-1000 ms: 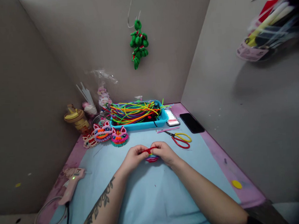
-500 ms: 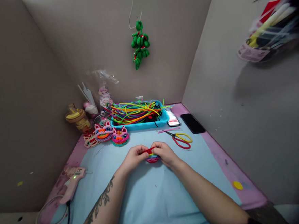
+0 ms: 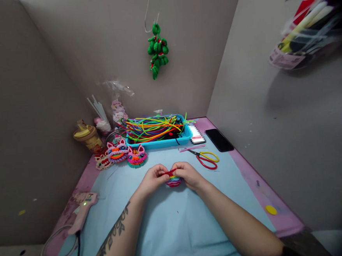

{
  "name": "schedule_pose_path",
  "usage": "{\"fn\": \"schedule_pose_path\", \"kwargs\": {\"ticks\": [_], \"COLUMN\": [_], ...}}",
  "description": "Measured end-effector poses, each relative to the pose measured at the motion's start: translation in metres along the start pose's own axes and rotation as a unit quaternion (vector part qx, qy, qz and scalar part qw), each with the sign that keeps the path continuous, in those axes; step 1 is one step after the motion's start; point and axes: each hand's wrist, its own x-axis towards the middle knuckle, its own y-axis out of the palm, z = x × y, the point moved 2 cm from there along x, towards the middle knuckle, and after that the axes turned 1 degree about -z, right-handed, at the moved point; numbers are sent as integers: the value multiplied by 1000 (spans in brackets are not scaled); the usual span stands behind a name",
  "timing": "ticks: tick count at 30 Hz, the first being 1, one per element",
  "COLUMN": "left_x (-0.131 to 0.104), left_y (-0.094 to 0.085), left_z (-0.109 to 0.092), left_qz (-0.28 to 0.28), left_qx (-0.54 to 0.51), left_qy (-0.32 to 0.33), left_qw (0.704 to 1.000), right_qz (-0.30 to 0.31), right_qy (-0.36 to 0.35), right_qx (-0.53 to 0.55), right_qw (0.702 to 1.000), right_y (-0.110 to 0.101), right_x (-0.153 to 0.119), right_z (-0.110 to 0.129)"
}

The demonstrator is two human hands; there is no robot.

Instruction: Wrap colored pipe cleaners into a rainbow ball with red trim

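Note:
A small rainbow-striped pipe-cleaner piece [image 3: 174,181], red at its top with yellow, blue, purple and pink bands below, is held just above the blue cloth. My left hand [image 3: 156,179] pinches its red upper left edge between thumb and fingers. On the other side my right hand [image 3: 187,175] grips the upper right edge, thumb toward the middle. The fingers cover part of the top. Past my right hand lie scissors [image 3: 205,159] with one yellow and one red handle, and a thin pink pipe cleaner [image 3: 192,148].
Behind my hands stands a blue tray [image 3: 157,144] of colourful pipe cleaners. Finished animal-face pieces [image 3: 137,157] sit left of it. A pink glue gun [image 3: 83,213] with its cord lies at left, a black phone [image 3: 219,140] at right. A green ornament [image 3: 158,51] hangs above.
The whole view has shifted slightly. Both hands keep their hold on the rainbow piece, with hardly any movement of the fingers.

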Motion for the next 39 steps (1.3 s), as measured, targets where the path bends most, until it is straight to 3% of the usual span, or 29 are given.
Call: {"fn": "schedule_pose_path", "kwargs": {"ticks": [9,20,39], "left_x": [2,2,3], "left_y": [-1,0,1], "left_z": [7,2,0], "left_qz": [13,0,-6], "left_qx": [7,-4,4], "left_qy": [11,13,17], "left_qw": [1000,1000,1000], "right_qz": [34,28,65], "right_qy": [49,26,61], "right_qx": [-23,-17,-24], "right_qw": [998,999,996], "right_y": [0,3,-4], "right_x": [1,-1,0], "right_z": [2,5,4]}}
